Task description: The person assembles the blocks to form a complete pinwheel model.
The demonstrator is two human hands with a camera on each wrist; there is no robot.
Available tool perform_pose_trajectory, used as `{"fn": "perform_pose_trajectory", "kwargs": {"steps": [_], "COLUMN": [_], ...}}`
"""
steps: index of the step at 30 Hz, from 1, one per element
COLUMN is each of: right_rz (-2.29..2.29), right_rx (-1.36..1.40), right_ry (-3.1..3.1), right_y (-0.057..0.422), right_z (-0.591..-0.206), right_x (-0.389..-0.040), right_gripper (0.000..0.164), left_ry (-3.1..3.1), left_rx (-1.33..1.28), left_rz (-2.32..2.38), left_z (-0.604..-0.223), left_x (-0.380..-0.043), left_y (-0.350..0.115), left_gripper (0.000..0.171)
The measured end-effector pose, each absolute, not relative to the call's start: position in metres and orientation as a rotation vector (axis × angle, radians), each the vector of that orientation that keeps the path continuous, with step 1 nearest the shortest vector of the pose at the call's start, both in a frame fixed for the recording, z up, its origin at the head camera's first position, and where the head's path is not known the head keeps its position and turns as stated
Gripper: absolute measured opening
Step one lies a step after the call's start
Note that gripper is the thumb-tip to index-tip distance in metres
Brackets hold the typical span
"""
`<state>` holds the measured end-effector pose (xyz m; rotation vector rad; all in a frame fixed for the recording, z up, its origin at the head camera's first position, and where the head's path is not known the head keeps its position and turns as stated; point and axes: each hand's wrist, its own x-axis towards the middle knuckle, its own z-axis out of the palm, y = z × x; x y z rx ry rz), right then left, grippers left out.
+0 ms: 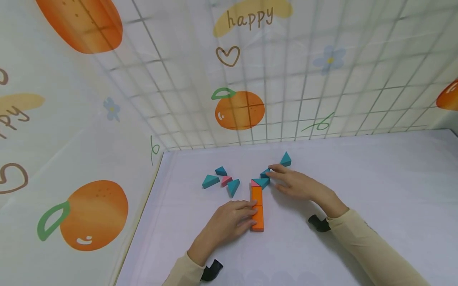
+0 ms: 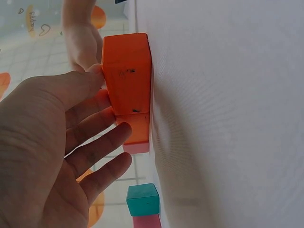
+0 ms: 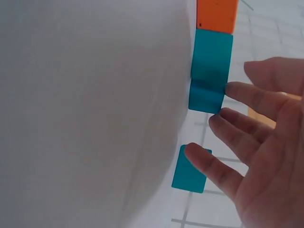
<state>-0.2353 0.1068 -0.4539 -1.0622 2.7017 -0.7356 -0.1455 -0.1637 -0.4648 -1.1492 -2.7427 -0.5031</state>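
Two orange blocks (image 1: 258,225) lie end to end in a line on the table. At their far end a small pink triangular block (image 1: 254,183) meets a teal triangular block (image 1: 262,182). My left hand (image 1: 229,219) rests against the left side of the orange blocks, fingers extended and touching them. Just beyond the teal block sits a smaller teal triangular block (image 1: 264,173), partly hidden by my right hand (image 1: 297,184). That hand's fingertips touch this block; its thumb stands apart in the right wrist view. Another teal triangular block (image 1: 286,159) lies farther back.
Left of the line lie loose blocks: a teal triangle (image 1: 210,181), a darker teal one (image 1: 221,171), a pink one (image 1: 226,181) and another teal one (image 1: 233,187). A printed curtain (image 1: 286,99) hangs at the back and left edges of the white table (image 1: 171,238).
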Motion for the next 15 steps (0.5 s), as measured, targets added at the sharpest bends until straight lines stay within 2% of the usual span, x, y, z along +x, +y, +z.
{"fn": "perform_pose_trajectory", "kwargs": {"steps": [15], "right_rz": [-0.726], "right_rx": [-1.083], "right_ry": [2.669], "right_y": [0.086], "right_z": [-0.452], "right_x": [-0.232], "right_gripper": [0.046], "left_ry": [-2.739], "left_rx": [-1.151], "left_rz": [-0.513], "left_z": [-0.464], "left_x": [-0.144], "left_y": [-0.163], "left_gripper": [0.032]}}
